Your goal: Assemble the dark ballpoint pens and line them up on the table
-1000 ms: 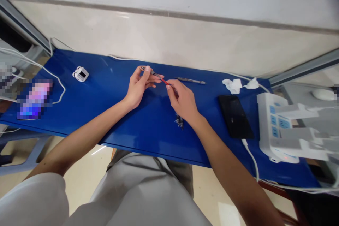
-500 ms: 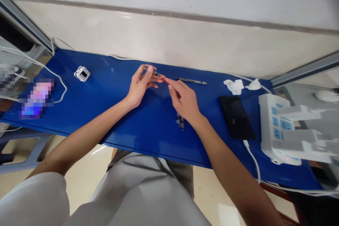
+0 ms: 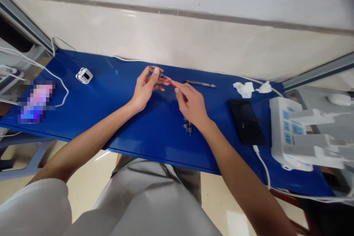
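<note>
So, a dark, partly clear pen barrel (image 3: 162, 76) is pinched between the thumb and fingers of the left hand (image 3: 144, 90), with the other fingers loosely spread. A thin red piece (image 3: 172, 83) is gripped by the right hand (image 3: 193, 104), thumb and fingertips closed in on it, and its far end is pointed at the barrel. Whether the two are actually joined can't really be told, since the meeting spot is small and partly covered by fingers. Both are held at a slant between the hands, over the blue table (image 3: 155, 129). Just beyond the right hand, another pen (image 3: 200, 83) is laid flat. Some clear and dark pen parts (image 3: 187, 127) are partly hidden by the right wrist. Further right, a black phone (image 3: 246, 121) is seen lying with a white cable (image 3: 262, 164) at its near end, and next to it is a white power strip (image 3: 284, 132) loaded with plugs. Two crumpled tissues (image 3: 243, 89) are left behind the phone. Way over left, a small white gadget (image 3: 84, 76) and a pixelated, lit-up screen (image 3: 37, 103) can be spotted.
</note>
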{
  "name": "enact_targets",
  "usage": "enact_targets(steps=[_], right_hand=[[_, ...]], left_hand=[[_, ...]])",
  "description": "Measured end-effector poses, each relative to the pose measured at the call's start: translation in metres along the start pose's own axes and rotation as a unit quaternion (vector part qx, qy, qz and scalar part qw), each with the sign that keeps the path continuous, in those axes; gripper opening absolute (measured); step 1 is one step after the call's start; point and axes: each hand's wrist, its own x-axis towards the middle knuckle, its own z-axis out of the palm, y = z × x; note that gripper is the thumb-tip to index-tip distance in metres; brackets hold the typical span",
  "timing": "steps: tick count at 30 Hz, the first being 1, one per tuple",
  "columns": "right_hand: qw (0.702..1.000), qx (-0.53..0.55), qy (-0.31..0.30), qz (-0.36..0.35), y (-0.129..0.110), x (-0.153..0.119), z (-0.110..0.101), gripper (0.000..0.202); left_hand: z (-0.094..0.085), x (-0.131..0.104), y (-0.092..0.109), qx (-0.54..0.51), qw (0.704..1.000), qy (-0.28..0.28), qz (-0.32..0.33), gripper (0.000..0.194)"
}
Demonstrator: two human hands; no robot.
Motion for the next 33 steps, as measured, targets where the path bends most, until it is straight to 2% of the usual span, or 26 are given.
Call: enact_targets(steps=[12,25,30,33], right_hand=[[1.000,0.001,0.003,-0.004,0.0006,-0.0009,0.0021,0.049],[1.000,-0.002,0.013,0.025,0.0059,-0.0028,0.0061,0.033],[1.000,-0.004,0.006,0.016,0.0044,-0.0026,0.0055,0.036],[1.000,-0.001,0.013,0.018,0.0040,-0.0027,0.0061,0.035]], left_hand=[[-0.0026,0.0020,-0.0007,0.025,0.999,0.001,0.023,0.049],[-0.0005,-0.0047,-0.0015,0.037,0.998,-0.052,0.027,0.047],[0.0001,-0.0070,-0.0040,0.050,0.995,-0.086,0.031,0.045],[0.0007,-0.0070,-0.0053,0.049,0.995,-0.078,0.040,0.045]])
